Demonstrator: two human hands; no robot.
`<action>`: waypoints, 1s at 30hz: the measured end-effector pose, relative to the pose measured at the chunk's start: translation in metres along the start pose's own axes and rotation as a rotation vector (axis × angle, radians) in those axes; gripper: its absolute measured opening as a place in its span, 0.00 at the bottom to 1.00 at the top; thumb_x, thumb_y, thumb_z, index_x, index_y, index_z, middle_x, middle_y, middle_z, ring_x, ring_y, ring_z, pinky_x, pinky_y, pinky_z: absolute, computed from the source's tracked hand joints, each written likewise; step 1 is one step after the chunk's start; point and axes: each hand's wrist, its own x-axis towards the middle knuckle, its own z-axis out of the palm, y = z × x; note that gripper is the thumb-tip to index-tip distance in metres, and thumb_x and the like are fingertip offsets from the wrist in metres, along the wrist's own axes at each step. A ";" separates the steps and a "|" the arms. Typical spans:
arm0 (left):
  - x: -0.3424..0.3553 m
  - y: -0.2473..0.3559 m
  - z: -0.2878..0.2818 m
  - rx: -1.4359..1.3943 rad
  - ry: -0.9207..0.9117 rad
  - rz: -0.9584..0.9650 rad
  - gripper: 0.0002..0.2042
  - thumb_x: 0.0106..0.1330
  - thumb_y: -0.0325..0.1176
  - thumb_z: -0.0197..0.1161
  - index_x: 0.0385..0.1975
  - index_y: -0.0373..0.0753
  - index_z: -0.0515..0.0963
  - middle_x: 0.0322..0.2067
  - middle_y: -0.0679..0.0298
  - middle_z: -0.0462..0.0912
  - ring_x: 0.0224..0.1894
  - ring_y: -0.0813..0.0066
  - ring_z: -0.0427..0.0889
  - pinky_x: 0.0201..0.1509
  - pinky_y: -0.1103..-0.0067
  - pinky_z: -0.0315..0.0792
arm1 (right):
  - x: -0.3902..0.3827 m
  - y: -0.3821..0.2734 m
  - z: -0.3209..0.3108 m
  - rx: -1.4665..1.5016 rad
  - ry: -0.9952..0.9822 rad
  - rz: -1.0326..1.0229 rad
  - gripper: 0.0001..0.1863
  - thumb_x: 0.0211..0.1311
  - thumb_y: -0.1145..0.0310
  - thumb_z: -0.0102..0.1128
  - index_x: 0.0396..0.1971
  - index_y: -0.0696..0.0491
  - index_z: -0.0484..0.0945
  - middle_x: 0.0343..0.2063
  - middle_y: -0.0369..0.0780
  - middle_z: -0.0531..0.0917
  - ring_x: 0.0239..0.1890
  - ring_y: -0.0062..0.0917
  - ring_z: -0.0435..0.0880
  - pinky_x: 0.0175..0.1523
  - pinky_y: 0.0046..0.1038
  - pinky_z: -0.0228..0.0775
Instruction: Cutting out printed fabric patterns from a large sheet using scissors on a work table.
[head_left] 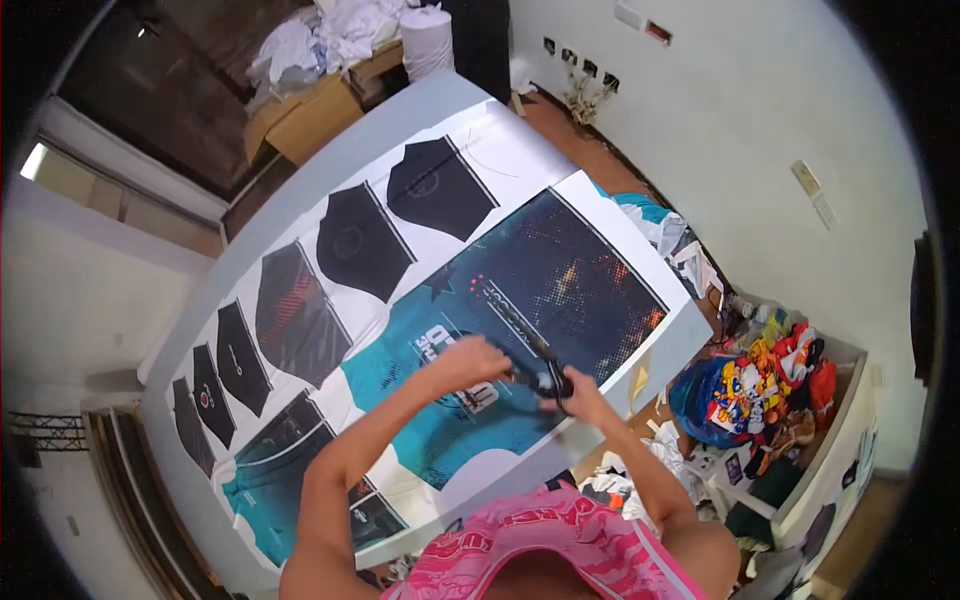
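My right hand (583, 398) is closed round the dark handles of a pair of scissors (549, 381), held above the printed sheet. Just left of it, my left hand (470, 363) is curled closed beside the blade end; what its fingers pinch, if anything, is hidden. Below both hands lies a large printed jersey panel (585, 285), teal on the near left side and black with orange speckles on the far right side. A white sheet (500, 150) with more dark printed pieces spreads under and beyond it.
The pieces lie on a long pale table (225, 190). To the right stands a bin (850, 400) of colourful fabric scraps with a blue bag (695, 400). Behind the table are a cardboard box (315, 120) and a white roll (427, 45). Scraps (655, 455) litter the floor.
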 end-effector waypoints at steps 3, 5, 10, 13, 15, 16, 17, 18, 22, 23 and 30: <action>0.046 -0.046 -0.024 0.038 -0.005 -0.025 0.10 0.60 0.41 0.67 0.32 0.44 0.77 0.27 0.67 0.79 0.33 0.67 0.80 0.43 0.69 0.70 | 0.067 -0.012 -0.046 -0.077 -0.015 -0.117 0.25 0.42 0.65 0.82 0.37 0.59 0.78 0.27 0.43 0.83 0.30 0.23 0.78 0.38 0.30 0.73; 0.063 -0.077 -0.038 0.015 -0.036 -0.011 0.10 0.60 0.40 0.68 0.34 0.43 0.77 0.30 0.66 0.80 0.36 0.66 0.81 0.48 0.68 0.69 | 0.106 -0.014 -0.063 -0.111 -0.026 -0.066 0.23 0.42 0.68 0.81 0.37 0.59 0.78 0.28 0.40 0.83 0.32 0.21 0.77 0.40 0.28 0.72; 0.037 -0.104 0.006 0.125 0.591 -0.734 0.19 0.63 0.40 0.67 0.50 0.38 0.76 0.50 0.55 0.78 0.54 0.55 0.75 0.61 0.60 0.64 | 0.181 -0.021 -0.102 -0.157 0.025 -0.127 0.19 0.44 0.71 0.80 0.34 0.57 0.79 0.30 0.36 0.84 0.33 0.19 0.77 0.42 0.26 0.73; -0.005 -0.087 0.080 0.115 0.634 -1.201 0.29 0.64 0.45 0.66 0.61 0.36 0.70 0.61 0.47 0.70 0.64 0.47 0.66 0.68 0.53 0.56 | 0.252 -0.035 -0.128 -0.087 0.035 -0.086 0.15 0.47 0.73 0.77 0.33 0.56 0.80 0.28 0.34 0.83 0.31 0.19 0.80 0.39 0.25 0.73; -0.024 -0.073 0.121 0.216 0.362 -1.352 0.34 0.65 0.50 0.64 0.66 0.37 0.66 0.68 0.45 0.61 0.70 0.43 0.58 0.71 0.50 0.51 | 0.308 -0.046 -0.142 -0.003 -0.015 -0.060 0.13 0.48 0.73 0.76 0.32 0.56 0.80 0.26 0.35 0.83 0.29 0.20 0.81 0.37 0.25 0.74; -0.029 -0.070 0.134 0.243 0.426 -1.305 0.34 0.65 0.50 0.64 0.66 0.37 0.66 0.68 0.45 0.61 0.70 0.43 0.58 0.71 0.50 0.51 | 0.341 -0.053 -0.151 0.155 -0.101 -0.016 0.11 0.49 0.74 0.75 0.32 0.55 0.81 0.25 0.35 0.84 0.26 0.21 0.82 0.35 0.25 0.75; -0.030 -0.066 0.145 0.285 0.361 -1.357 0.35 0.65 0.51 0.62 0.67 0.38 0.64 0.70 0.45 0.58 0.72 0.43 0.55 0.72 0.49 0.49 | 0.376 -0.059 -0.155 0.085 -0.031 0.013 0.11 0.50 0.74 0.74 0.32 0.56 0.81 0.24 0.36 0.84 0.24 0.20 0.82 0.33 0.25 0.74; -0.030 -0.064 0.153 0.334 0.274 -1.426 0.36 0.66 0.52 0.61 0.69 0.38 0.63 0.72 0.45 0.54 0.74 0.42 0.52 0.72 0.48 0.48 | 0.408 -0.064 -0.157 0.098 -0.041 0.003 0.10 0.50 0.75 0.74 0.32 0.57 0.81 0.23 0.37 0.84 0.22 0.20 0.81 0.30 0.25 0.73; -0.030 -0.065 0.163 0.317 0.295 -1.451 0.37 0.66 0.52 0.59 0.71 0.40 0.60 0.74 0.46 0.50 0.75 0.44 0.48 0.73 0.48 0.46 | 0.524 -0.085 -0.164 0.137 -0.022 0.117 0.08 0.52 0.73 0.74 0.24 0.58 0.82 0.22 0.38 0.84 0.20 0.20 0.81 0.24 0.24 0.68; -0.030 -0.059 0.164 0.247 0.257 -1.466 0.37 0.66 0.52 0.59 0.71 0.40 0.60 0.74 0.46 0.50 0.75 0.44 0.48 0.73 0.48 0.46 | 0.541 -0.086 -0.167 0.127 -0.012 0.130 0.08 0.52 0.73 0.74 0.24 0.58 0.82 0.22 0.38 0.84 0.20 0.20 0.81 0.24 0.24 0.68; -0.031 -0.064 0.160 0.281 0.269 -1.464 0.37 0.65 0.52 0.59 0.71 0.41 0.60 0.74 0.45 0.50 0.76 0.44 0.47 0.74 0.49 0.44 | 0.635 -0.099 -0.157 0.066 0.124 0.092 0.08 0.53 0.71 0.69 0.19 0.59 0.83 0.19 0.39 0.83 0.18 0.23 0.80 0.19 0.25 0.64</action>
